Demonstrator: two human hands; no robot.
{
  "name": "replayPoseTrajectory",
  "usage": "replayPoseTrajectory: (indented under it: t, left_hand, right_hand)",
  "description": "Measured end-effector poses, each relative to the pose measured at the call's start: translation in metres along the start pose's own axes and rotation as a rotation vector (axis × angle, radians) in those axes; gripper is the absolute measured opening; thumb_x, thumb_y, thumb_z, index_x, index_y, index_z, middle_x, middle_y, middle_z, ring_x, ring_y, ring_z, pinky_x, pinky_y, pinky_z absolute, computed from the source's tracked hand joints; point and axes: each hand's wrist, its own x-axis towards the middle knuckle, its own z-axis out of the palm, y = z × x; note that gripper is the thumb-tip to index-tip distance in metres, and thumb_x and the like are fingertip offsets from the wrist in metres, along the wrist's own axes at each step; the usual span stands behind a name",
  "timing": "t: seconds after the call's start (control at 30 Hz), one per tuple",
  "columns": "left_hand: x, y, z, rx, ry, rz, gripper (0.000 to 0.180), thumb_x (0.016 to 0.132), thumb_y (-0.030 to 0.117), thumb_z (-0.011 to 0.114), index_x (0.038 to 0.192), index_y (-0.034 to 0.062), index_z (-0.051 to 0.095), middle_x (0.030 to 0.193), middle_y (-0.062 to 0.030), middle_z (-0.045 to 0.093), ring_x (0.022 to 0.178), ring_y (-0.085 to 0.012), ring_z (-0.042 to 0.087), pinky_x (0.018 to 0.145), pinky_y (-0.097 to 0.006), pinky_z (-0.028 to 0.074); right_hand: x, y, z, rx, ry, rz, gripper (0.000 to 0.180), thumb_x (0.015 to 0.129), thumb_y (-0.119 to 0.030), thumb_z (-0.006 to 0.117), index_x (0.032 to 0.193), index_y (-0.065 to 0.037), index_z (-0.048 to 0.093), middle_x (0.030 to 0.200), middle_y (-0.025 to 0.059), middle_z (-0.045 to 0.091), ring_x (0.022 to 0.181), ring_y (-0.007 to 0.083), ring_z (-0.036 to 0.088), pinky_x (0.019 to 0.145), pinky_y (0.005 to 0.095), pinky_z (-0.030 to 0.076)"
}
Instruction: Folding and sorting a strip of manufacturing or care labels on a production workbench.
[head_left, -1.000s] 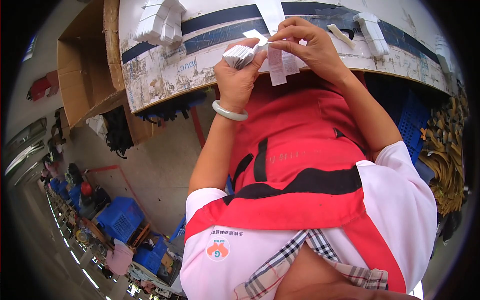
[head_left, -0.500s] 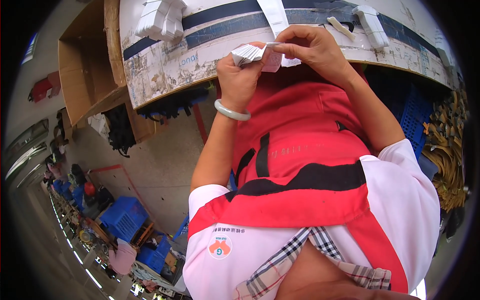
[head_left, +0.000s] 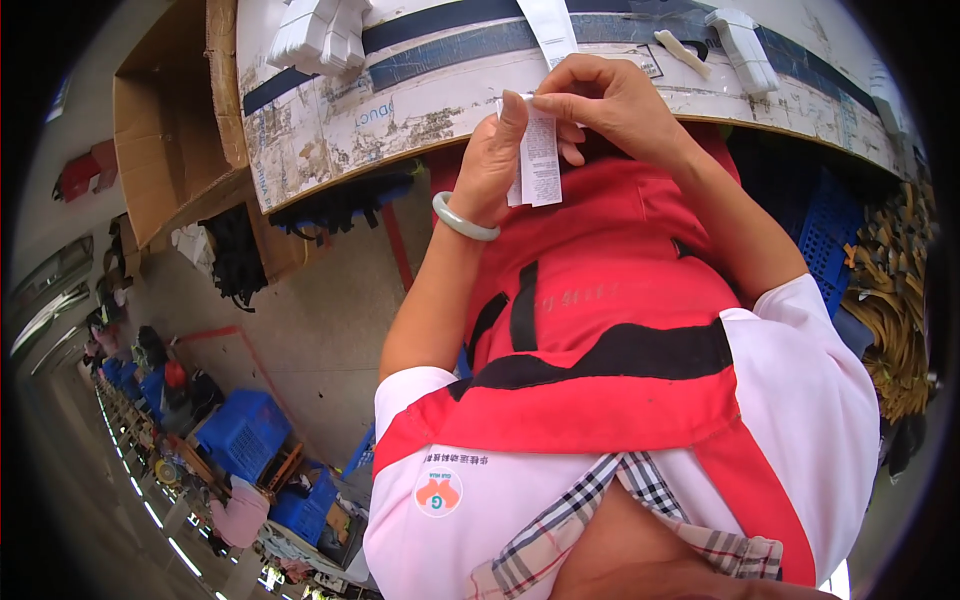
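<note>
Over the table's front edge, my left hand (head_left: 488, 168) is closed on white printed labels (head_left: 541, 165), its thumb pressed on their top end. The labels are narrow strips with small dark print, hanging down in front of my red apron. My right hand (head_left: 625, 108) pinches at the same top end, thumb against forefinger. Its other fingers are partly hidden. Just beyond my hands, a long white strip (head_left: 548, 28) lies across the table toward the far edge.
White folded stacks (head_left: 320, 38) lie on the worn table (head_left: 330, 150) at left, with another stack (head_left: 742, 50) at right. Nearby is a cream-coloured stick-like piece (head_left: 683, 52). An open cardboard box (head_left: 170, 130) stands left of the table; a blue crate (head_left: 828, 240) is at right.
The fanned white labels in my left hand now hang down with their printed faces showing. My left hand has turned and lowered slightly; my right hand has shifted slightly left.
</note>
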Motion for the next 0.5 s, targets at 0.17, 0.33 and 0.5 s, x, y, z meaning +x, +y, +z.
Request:
replayPoseTrajectory:
  t: [0.17, 0.33, 0.5]
  left_hand:
    - [0.001, -0.011, -0.010, -0.026, 0.010, 0.013, 0.033, 0.098, 0.029, 0.058, 0.111, -0.0015, 0.058, 0.078, -0.0042, 0.058, 0.070, -0.0160, 0.062, 0.063, -0.027, 0.052]
    - [0.006, -0.007, -0.009, 0.006, 0.117, 0.040, 0.024, 0.097, 0.021, 0.060, 0.107, -0.0011, 0.061, 0.076, -0.0018, 0.052, 0.070, -0.0129, 0.056, 0.057, -0.025, 0.044]
    - [0.025, -0.007, -0.015, 0.461, 0.420, 0.434, 0.016, 0.083, 0.001, 0.074, 0.099, 0.0009, 0.069, 0.082, -0.0034, 0.066, 0.072, -0.0082, 0.060, 0.065, -0.023, 0.049]
  right_hand:
    - [0.018, 0.016, -0.023, -0.566, 0.192, -0.361, 0.018, 0.092, -0.015, 0.066, 0.109, -0.011, 0.070, 0.095, 0.0022, 0.061, 0.082, 0.0113, 0.058, 0.069, 0.0263, 0.047]
    - [0.040, 0.020, -0.037, -0.835, 0.341, -0.502, 0.014, 0.082, -0.012, 0.073, 0.094, -0.006, 0.071, 0.088, 0.0110, 0.061, 0.077, 0.0257, 0.063, 0.068, 0.0330, 0.051]
    - [0.045, 0.045, -0.041, -0.644, 0.309, -0.440, 0.014, 0.090, -0.012, 0.067, 0.103, -0.009, 0.072, 0.095, 0.0027, 0.060, 0.080, 0.0120, 0.057, 0.069, 0.0256, 0.047]
